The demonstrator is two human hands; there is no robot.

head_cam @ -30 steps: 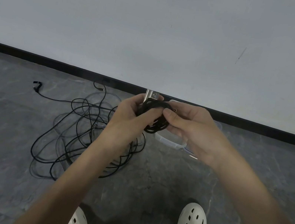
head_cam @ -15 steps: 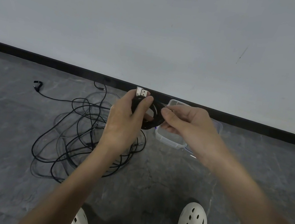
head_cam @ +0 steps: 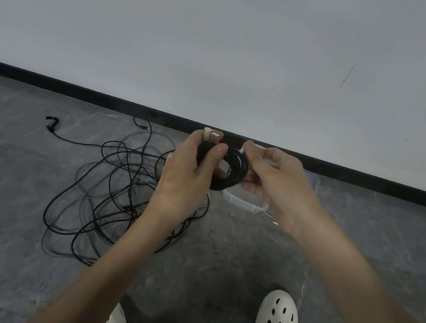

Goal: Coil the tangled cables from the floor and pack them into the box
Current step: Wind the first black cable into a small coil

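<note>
The pale wall (head_cam: 227, 36) fills the upper half of your view and the grey floor (head_cam: 7, 169) the lower, with a black skirting (head_cam: 50, 82) between them. On the floor at left lies the tangle (head_cam: 104, 199) of thin black cables. Your left forearm crosses its right side and hides that part.

Your left hand (head_cam: 183, 179) is raised over the tangle's right edge, fingers and thumb curled round a small black coil (head_cam: 232, 175), so the coil's left half is covered. Your right hand (head_cam: 278, 183) grasps the coil's right edge, thumb above and fingers below. The coil is off the floor, held between both hands in front of the skirting.

The clear box (head_cam: 244, 203) sits on the floor just behind your right hand, which blocks most of it. Only the near rim and a far corner show, and its contents cannot be made out.

Of your white clogs (head_cam: 278, 319), the left one is cut off at the bottom edge. A metal plug (head_cam: 209, 135) sticks up above your left fingers. One strand of the tangle runs far left and ends in a black connector (head_cam: 50, 123). A purple glint on the coil is too blurred to identify.
</note>
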